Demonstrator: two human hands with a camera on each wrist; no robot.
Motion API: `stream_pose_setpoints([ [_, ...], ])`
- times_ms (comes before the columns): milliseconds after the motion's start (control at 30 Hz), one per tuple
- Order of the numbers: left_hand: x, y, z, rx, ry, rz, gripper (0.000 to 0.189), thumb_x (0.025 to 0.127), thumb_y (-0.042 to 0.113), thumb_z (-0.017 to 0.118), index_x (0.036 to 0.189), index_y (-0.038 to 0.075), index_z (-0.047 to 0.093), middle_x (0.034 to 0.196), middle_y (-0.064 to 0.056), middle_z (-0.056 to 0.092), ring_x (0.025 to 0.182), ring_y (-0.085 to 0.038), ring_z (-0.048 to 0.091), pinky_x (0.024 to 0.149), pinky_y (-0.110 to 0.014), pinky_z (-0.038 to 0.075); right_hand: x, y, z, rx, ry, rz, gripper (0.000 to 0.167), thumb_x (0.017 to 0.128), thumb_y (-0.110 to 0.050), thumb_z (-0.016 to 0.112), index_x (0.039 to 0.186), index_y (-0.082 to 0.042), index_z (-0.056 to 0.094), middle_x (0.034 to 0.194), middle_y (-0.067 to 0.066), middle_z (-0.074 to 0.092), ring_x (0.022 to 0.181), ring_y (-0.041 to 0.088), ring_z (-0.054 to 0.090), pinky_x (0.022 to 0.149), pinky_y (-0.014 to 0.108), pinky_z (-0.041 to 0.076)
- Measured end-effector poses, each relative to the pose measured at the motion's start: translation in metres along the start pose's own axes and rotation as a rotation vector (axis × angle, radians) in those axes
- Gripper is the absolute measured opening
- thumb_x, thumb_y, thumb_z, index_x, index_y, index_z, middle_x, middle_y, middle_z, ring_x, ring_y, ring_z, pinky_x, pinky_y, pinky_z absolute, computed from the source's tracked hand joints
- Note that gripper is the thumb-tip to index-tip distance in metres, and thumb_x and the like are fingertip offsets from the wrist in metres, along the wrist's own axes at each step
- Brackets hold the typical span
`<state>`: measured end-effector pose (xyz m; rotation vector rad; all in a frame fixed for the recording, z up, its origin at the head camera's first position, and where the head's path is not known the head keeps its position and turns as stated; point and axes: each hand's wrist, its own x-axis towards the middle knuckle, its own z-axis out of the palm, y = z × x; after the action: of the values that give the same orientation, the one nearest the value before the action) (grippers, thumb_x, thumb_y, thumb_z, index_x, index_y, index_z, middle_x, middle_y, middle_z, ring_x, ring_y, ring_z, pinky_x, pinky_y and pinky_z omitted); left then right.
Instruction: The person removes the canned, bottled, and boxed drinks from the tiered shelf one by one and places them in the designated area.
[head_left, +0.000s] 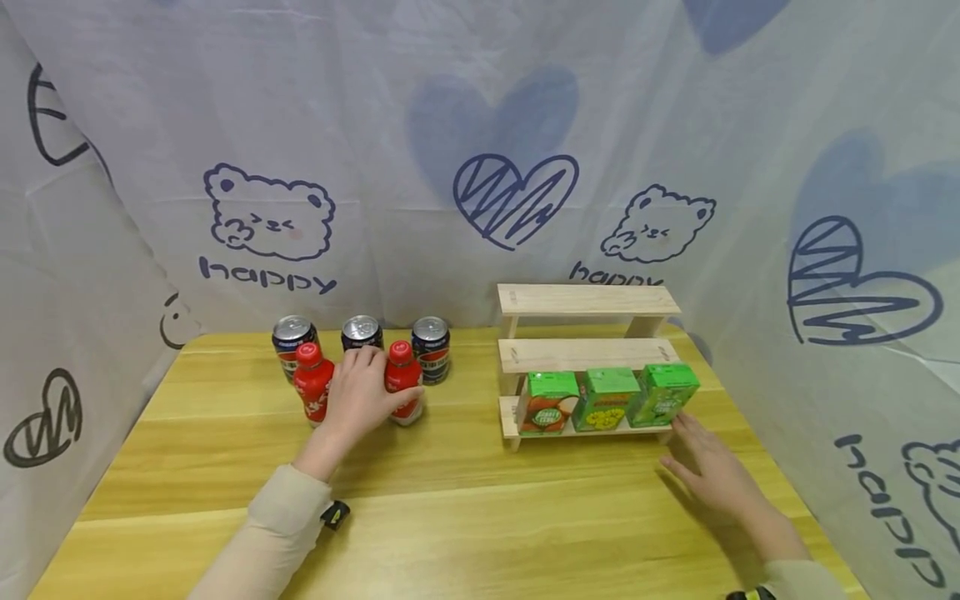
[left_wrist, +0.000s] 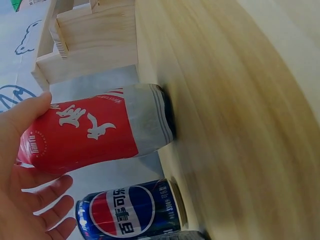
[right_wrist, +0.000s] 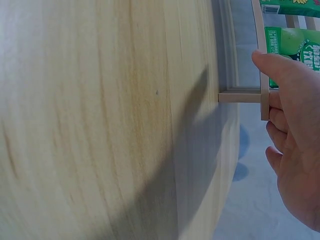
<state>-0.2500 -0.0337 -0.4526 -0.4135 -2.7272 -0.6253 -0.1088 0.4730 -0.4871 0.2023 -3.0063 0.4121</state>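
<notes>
My left hand (head_left: 358,396) is around a red-and-white drink bottle (left_wrist: 92,130), thumb on one side and index finger on the other; its other fingers are spread. That bottle stands upright on the table. Just left of the hand is a second red bottle (head_left: 312,383). Blue cola cans stand behind them: a left can (head_left: 295,342), a middle can (head_left: 362,331) partly hidden by the hand, and a right can (left_wrist: 131,210). At the wooden rack's right end, my right hand (head_left: 712,475) has extended fingers close to the green juice box (head_left: 664,395), its thumb apart.
The stepped wooden rack (head_left: 588,354) stands at the back right. On its lowest step, a juice box with an apple picture (head_left: 550,404) and another with yellow fruit (head_left: 606,400) sit beside the green one. A printed cloth (head_left: 390,167) hangs behind the wood-grain table (head_left: 450,517).
</notes>
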Motion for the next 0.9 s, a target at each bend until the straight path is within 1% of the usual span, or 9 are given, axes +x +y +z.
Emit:
stream_pose_setpoints([
  [100,-0.001,0.001,-0.001,0.037,-0.008,0.002,0.077,0.074,0.060,0.075,0.118,-0.002,0.061,0.115,-0.017,0.057,0.112,-0.036,0.047,0.089,-0.052,0.041,0.000,0.000,0.000,0.003,0.002,-0.003,0.074,0.097,-0.041,0.056,0.146,0.009,0.032,0.155,0.029,0.025,0.140,0.050,0.028,0.120,0.053,0.013],
  [233,-0.002,0.002,-0.004,0.065,-0.002,0.012,0.078,0.074,0.060,0.075,0.120,-0.001,0.060,0.116,-0.017,0.056,0.114,-0.036,0.046,0.091,-0.053,0.041,0.000,0.001,0.001,0.004,-0.003,0.000,0.074,0.096,-0.041,0.057,0.146,0.010,0.033,0.155,0.029,0.026,0.140,0.050,0.028,0.117,0.058,0.017],
  [367,-0.005,0.004,-0.011,0.066,0.024,0.027,0.078,0.075,0.061,0.074,0.120,0.000,0.059,0.117,-0.017,0.056,0.115,-0.036,0.045,0.092,-0.053,0.041,0.001,0.000,-0.001,0.006,-0.018,0.011,0.075,0.096,-0.041,0.057,0.146,0.009,0.032,0.155,0.029,0.025,0.141,0.050,0.027,0.114,0.061,0.020],
  [567,-0.005,0.011,-0.025,0.049,0.042,0.040,0.078,0.075,0.059,0.075,0.128,0.003,0.057,0.124,-0.017,0.056,0.118,-0.037,0.044,0.096,-0.055,0.039,0.002,-0.003,-0.005,0.009,-0.030,0.016,0.075,0.096,-0.039,0.058,0.147,0.008,0.031,0.156,0.029,0.023,0.141,0.050,0.026,0.112,0.063,0.022],
  [667,-0.004,0.014,-0.030,0.040,0.076,0.070,0.076,0.075,0.057,0.076,0.128,0.004,0.057,0.124,-0.017,0.056,0.117,-0.036,0.045,0.098,-0.056,0.039,0.002,-0.004,-0.006,0.014,-0.032,0.019,0.075,0.096,-0.039,0.058,0.147,0.008,0.030,0.156,0.029,0.023,0.141,0.050,0.026,0.112,0.063,0.022],
  [767,-0.004,0.019,-0.035,0.044,0.123,0.115,0.075,0.075,0.056,0.077,0.126,0.006,0.058,0.121,-0.016,0.057,0.115,-0.035,0.046,0.094,-0.054,0.041,0.001,-0.003,-0.005,0.014,-0.024,0.017,0.075,0.096,-0.040,0.058,0.147,0.008,0.031,0.156,0.029,0.024,0.141,0.050,0.026,0.112,0.063,0.022],
  [900,-0.002,0.028,-0.045,0.048,0.176,0.169,0.074,0.073,0.056,0.078,0.125,0.008,0.058,0.118,-0.015,0.058,0.114,-0.034,0.047,0.091,-0.053,0.042,0.001,-0.003,-0.002,0.017,-0.011,0.010,0.074,0.096,-0.039,0.059,0.147,0.008,0.032,0.155,0.029,0.025,0.141,0.050,0.027,0.112,0.063,0.022],
])
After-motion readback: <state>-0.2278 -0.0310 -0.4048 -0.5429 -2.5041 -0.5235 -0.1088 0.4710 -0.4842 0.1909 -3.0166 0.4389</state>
